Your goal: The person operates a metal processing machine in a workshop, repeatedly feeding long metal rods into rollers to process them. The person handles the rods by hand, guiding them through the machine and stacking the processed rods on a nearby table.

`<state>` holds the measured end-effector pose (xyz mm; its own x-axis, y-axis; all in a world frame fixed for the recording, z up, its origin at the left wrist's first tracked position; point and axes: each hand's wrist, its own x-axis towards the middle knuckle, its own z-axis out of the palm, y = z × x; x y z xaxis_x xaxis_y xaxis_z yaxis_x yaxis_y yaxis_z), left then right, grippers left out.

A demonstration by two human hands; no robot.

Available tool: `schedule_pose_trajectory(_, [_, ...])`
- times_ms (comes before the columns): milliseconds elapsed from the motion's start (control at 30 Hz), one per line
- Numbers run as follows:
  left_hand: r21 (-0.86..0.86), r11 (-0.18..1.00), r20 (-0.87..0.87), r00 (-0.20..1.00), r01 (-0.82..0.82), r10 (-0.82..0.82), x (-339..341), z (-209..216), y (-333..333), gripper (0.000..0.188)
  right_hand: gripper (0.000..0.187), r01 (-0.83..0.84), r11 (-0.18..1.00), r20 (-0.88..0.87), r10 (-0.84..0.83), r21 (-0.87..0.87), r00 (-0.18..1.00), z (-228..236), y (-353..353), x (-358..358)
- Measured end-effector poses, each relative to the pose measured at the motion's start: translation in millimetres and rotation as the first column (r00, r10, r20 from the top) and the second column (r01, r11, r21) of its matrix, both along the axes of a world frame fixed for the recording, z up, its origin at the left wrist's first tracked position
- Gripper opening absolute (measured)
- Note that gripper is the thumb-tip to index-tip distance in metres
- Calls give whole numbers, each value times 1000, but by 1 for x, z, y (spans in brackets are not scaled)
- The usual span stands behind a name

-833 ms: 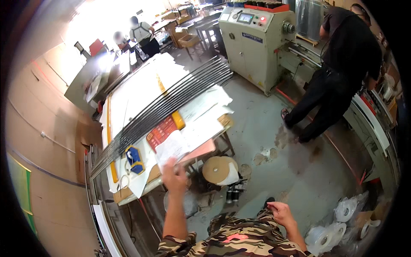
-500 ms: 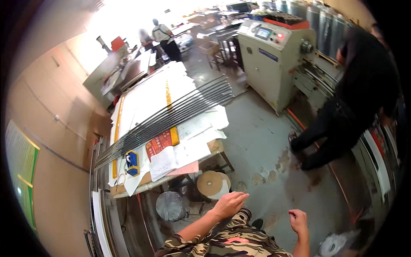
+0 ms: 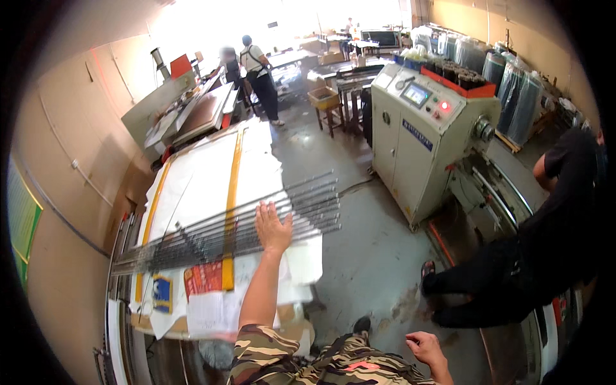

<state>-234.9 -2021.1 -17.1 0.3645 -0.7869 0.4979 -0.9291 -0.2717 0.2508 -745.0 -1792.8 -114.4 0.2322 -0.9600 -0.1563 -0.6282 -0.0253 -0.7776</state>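
Long thin dark metal rods (image 3: 312, 200) lie side by side across a paper-covered table (image 3: 202, 168), their right ends reaching past its edge. My left hand (image 3: 274, 229) is stretched out over them near their right part, fingers extended and palm down; whether it presses on them I cannot tell. Low at my right side, away from the table, hangs my right hand (image 3: 425, 348), its fingers loosely curled with nothing visible in them. Under the rods run yellow strips (image 3: 232, 186). Near the table's front lie a red printed sheet (image 3: 204, 278) and a blue-and-yellow object (image 3: 162, 294).
A beige machine cabinet (image 3: 410, 144) with a lit screen stands right of the table across a strip of grey floor (image 3: 359, 234). A person in black (image 3: 532, 256) is close on my right. Two people work at the back, one in a white top (image 3: 253, 61). Wrapped rolls (image 3: 516, 96) stand far right.
My left hand has risen from in front of my body to over the rods. The view has shifted, and the table now appears nearer. My right hand stays low, curled.
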Motion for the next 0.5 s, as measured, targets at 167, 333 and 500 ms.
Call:
schedule_pose_trajectory(167, [282, 949, -128, 974, -143, 185, 35, -7, -117, 79, 23, -32, 995, 3, 32, -98, 999, 20, -130, -2])
schedule_pose_trajectory(333, [385, 909, -50, 980, -159, 193, 55, -26, -158, 65, 23, -163, 980, 58, 171, -114, 984, 4, -250, 4])
schedule_pose_trajectory(500, [99, 987, 110, 987, -125, 114, 76, -61, -152, 39, 25, -422, 904, -14, 422, -71, 906, -41, -396, 9])
